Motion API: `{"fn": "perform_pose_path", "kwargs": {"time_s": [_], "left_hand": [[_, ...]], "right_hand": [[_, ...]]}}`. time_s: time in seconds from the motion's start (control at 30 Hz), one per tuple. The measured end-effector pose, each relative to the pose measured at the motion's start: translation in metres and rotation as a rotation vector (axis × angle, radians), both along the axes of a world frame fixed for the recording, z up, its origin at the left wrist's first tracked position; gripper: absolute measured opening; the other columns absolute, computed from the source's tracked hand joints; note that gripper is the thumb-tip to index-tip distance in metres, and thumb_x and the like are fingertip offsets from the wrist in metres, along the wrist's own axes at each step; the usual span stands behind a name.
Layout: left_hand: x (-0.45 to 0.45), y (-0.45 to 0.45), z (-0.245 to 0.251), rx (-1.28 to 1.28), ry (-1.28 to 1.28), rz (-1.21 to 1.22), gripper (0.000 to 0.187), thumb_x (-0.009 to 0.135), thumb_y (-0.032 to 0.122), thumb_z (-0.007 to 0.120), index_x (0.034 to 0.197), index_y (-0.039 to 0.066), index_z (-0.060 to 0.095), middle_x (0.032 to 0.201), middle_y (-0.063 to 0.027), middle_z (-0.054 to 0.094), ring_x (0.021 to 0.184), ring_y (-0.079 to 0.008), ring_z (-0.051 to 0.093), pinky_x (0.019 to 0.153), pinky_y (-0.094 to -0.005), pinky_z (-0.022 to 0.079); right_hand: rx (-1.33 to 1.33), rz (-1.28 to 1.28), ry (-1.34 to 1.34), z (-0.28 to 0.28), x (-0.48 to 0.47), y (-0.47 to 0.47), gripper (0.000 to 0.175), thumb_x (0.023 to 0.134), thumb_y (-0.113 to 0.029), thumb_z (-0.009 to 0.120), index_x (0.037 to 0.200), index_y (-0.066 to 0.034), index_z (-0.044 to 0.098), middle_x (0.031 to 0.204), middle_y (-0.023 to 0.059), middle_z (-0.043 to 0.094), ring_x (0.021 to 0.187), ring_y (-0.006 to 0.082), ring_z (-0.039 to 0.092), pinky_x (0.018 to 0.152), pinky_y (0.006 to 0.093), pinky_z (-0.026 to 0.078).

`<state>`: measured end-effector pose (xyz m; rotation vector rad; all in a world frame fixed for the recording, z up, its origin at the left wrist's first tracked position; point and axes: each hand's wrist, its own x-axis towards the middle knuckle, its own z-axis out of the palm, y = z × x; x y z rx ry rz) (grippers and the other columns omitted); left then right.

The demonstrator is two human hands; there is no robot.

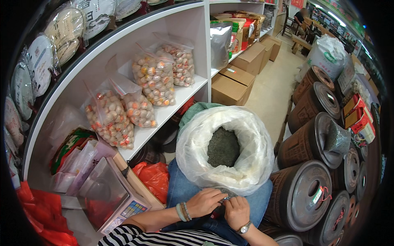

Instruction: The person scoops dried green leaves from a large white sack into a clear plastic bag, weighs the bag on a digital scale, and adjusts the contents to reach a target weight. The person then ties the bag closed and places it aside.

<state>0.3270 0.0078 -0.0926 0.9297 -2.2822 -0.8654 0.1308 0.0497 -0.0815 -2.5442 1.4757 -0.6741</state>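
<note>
My left hand (205,201), with bracelets on its wrist, and my right hand (237,210), with a wristwatch below it, meet over my lap. The fingers of both pinch a small transparent plastic bag (228,192) with dark contents, which look like tea leaves. Much of this bag is hidden behind the fingers. Just beyond it, between my knees, stands a large sack with a white plastic liner (197,147) rolled outward. Inside the liner lies a mass of dark loose leaves (223,147), and green woven fabric (192,113) shows behind.
To the left, a white shelf (192,89) holds zip bags of small wrapped balls (154,78). A digital scale (130,212) and red plastic bag (152,178) sit near my left arm. Lidded brown jars (307,193) line the right. Cardboard boxes (229,87) stand ahead; a person (300,20) sits far back.
</note>
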Motion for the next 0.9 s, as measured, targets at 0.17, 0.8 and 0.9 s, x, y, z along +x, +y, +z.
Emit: {"fn": "perform_pose_path", "kwargs": {"time_s": [0.17,0.8,0.9], "left_hand": [[-0.008,0.000,-0.004,-0.035,-0.044,-0.037,0.015,0.081,0.007,0.072,0.094,-0.001,0.071,0.102,-0.0099,0.063,0.100,-0.0298,0.062,0.089,-0.0402,0.051],[-0.008,-0.002,-0.009,-0.177,-0.021,-0.036,0.009,0.083,0.008,0.071,0.087,0.001,0.068,0.083,-0.0097,0.058,0.082,-0.0296,0.059,0.075,-0.0391,0.048],[-0.010,-0.002,-0.009,-0.171,-0.010,-0.039,0.009,0.085,0.008,0.071,0.087,0.001,0.067,0.081,-0.0099,0.056,0.081,-0.0294,0.059,0.075,-0.0395,0.048]], "right_hand": [[-0.042,0.069,0.261,-0.001,0.011,0.010,0.014,0.078,-0.014,0.065,0.084,-0.0021,0.067,0.078,0.0087,0.054,0.076,0.0258,0.055,0.070,0.0389,0.044],[0.035,-0.034,-0.130,0.012,-0.007,0.000,0.006,0.079,-0.008,0.070,0.083,-0.0044,0.068,0.082,0.0071,0.056,0.080,0.0268,0.056,0.071,0.0385,0.045],[0.041,-0.019,-0.097,0.013,-0.016,0.001,0.007,0.078,-0.009,0.068,0.084,-0.0039,0.068,0.084,0.0067,0.056,0.083,0.0265,0.056,0.072,0.0375,0.046]]}}
